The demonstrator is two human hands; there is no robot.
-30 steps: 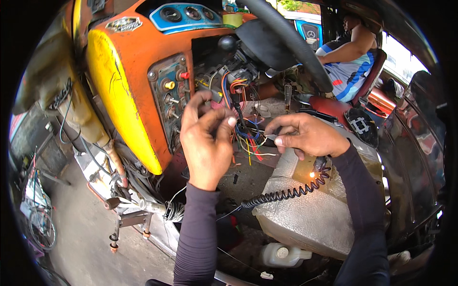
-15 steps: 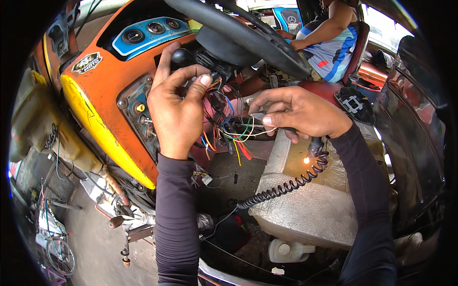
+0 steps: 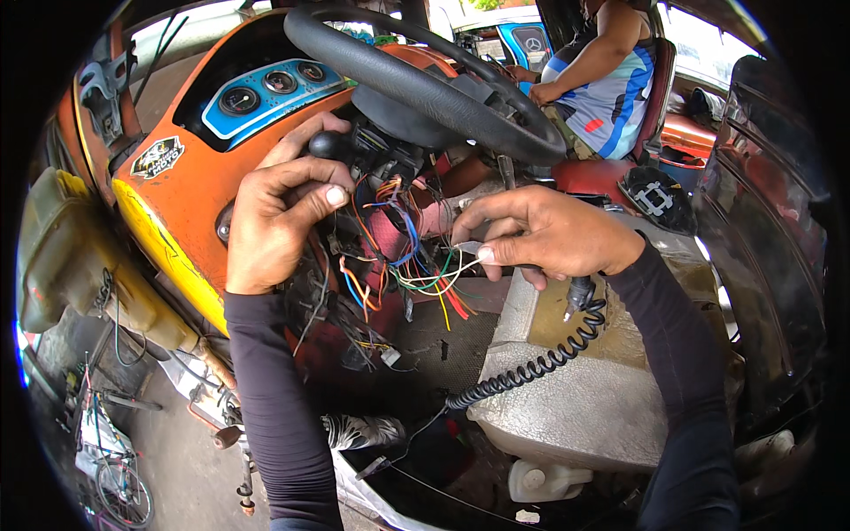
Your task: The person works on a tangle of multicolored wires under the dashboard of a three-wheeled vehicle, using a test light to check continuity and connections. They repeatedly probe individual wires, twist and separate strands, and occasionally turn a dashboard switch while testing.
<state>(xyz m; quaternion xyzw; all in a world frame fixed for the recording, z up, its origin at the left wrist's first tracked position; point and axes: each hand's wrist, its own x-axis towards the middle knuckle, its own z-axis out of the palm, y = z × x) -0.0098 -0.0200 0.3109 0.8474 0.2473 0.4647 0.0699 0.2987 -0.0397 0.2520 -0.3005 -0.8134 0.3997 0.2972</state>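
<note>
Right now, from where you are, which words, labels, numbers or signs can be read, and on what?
Shield-shaped sticker on the orange dashboard: bold lettering, not copied out here.
Round gauges: markings too small to read.
Blue panel in the background: a round emblem, left unnamed.
Dark rounded object: a white emblem, no readable words.
Loose wires: no readable print.

Wire bundle [image 3: 407, 234]: proper rainbow spaghetti, blue, orange, red, yellow, green, hanging loose, ends splayed. White wire [image 3: 459, 271] curves out of it to right grip [image 3: 551, 234], near flat greyish sliver [image 3: 470, 248] pinched there. Black plug-like piece [image 3: 581, 290] just under grip, tip down, coiled black cord [image 3: 531, 363] stretching off down-left.
</note>
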